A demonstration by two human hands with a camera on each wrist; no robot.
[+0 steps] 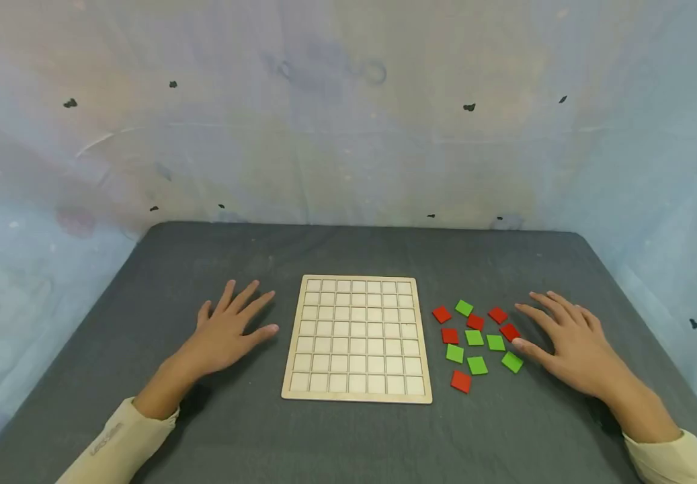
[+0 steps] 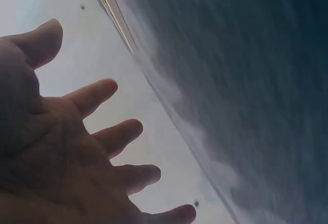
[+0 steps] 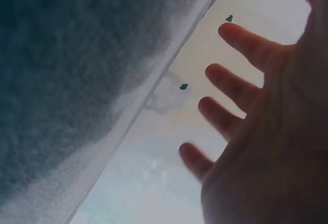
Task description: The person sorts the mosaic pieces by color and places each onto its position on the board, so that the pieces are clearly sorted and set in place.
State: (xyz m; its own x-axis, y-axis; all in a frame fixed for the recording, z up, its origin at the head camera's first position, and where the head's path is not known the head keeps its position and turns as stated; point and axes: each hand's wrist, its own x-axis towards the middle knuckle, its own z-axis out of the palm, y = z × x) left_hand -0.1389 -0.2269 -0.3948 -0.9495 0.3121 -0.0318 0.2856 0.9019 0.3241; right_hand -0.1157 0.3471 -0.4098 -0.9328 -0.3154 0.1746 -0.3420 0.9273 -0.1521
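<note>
A square wooden grid board (image 1: 357, 398) lies flat on the dark table, its cells bare pale wood. To its right are scattered several red square tiles (image 1: 460, 381) and several green square tiles (image 1: 477, 366). My left hand (image 1: 221, 339) is left of the board, fingers spread, palm down and holding nothing. Beside the tiles, on their right, is my right hand (image 1: 575, 346), its fingers extended and nothing in its grasp. Its thumb tip is close to a red tile (image 1: 509, 332); whether they touch I cannot tell. Both wrist views show the palms bare.
Dark grey cloth covers the table (image 1: 360, 444), which has rounded far corners. Behind it and along both sides hangs a pale, mottled curtain (image 1: 348, 134) with small dark marks. The board's edge (image 2: 115, 16) appears at the top of the left wrist view.
</note>
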